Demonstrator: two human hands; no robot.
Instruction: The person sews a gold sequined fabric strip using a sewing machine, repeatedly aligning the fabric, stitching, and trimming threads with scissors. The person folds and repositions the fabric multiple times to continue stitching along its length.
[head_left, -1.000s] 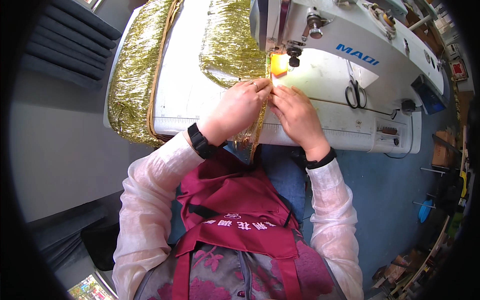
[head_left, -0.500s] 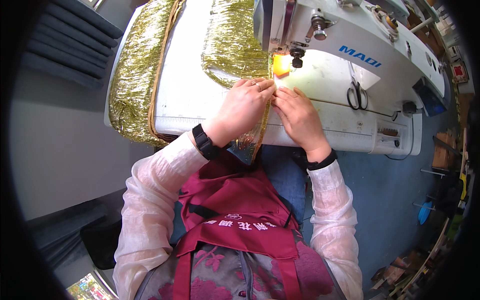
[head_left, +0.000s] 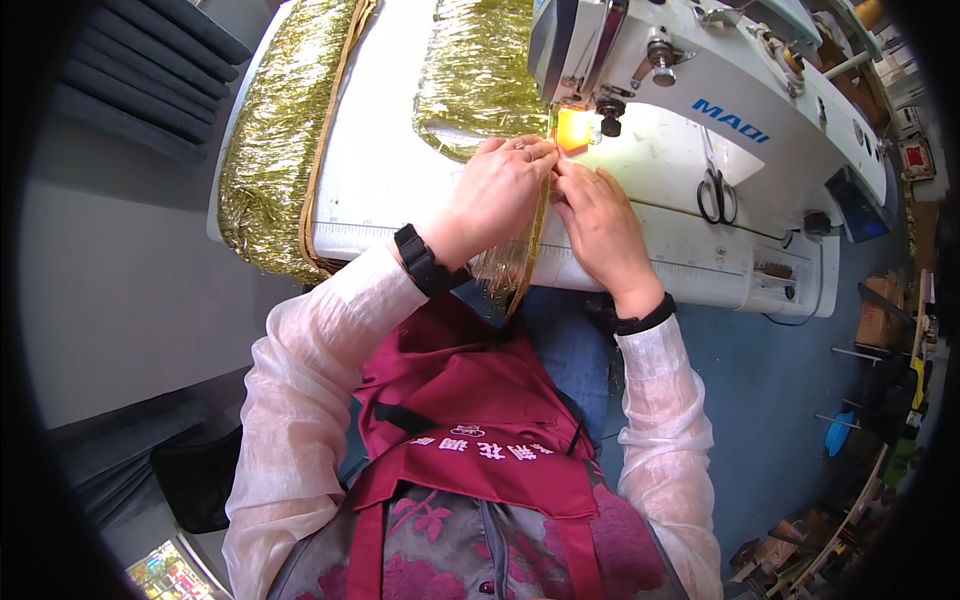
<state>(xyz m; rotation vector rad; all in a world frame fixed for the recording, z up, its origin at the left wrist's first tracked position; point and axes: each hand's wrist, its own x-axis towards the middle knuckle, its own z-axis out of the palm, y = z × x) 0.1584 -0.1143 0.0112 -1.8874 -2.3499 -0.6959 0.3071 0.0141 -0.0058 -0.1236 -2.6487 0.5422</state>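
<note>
Both my hands work at the edge of a gold tinsel fringe, just in front of the needle area of a white sewing machine (head_left: 680,85). My left hand (head_left: 495,192) has its fingers closed together on the fringe's banded edge (head_left: 537,245). Beside it, my right hand (head_left: 603,228) pinches the same band from the right, fingertips almost touching the left ones. The band hangs over the table's front edge toward my lap. More gold fringe (head_left: 475,75) lies beyond my left hand. An orange guard (head_left: 573,128) glows under the lamp by the needle, which I cannot make out.
A thick gold fringe bundle (head_left: 270,150) with a brown band runs along the white table's left side. Black-handled scissors (head_left: 717,197) lie under the machine arm. A small control box (head_left: 862,205) is fixed at its right. Boxes (head_left: 880,315) stand at the far right.
Both hands have moved forward, closer to the orange guard, with the banded edge between them. The whole view has shifted a little, so the machine appears further right.
</note>
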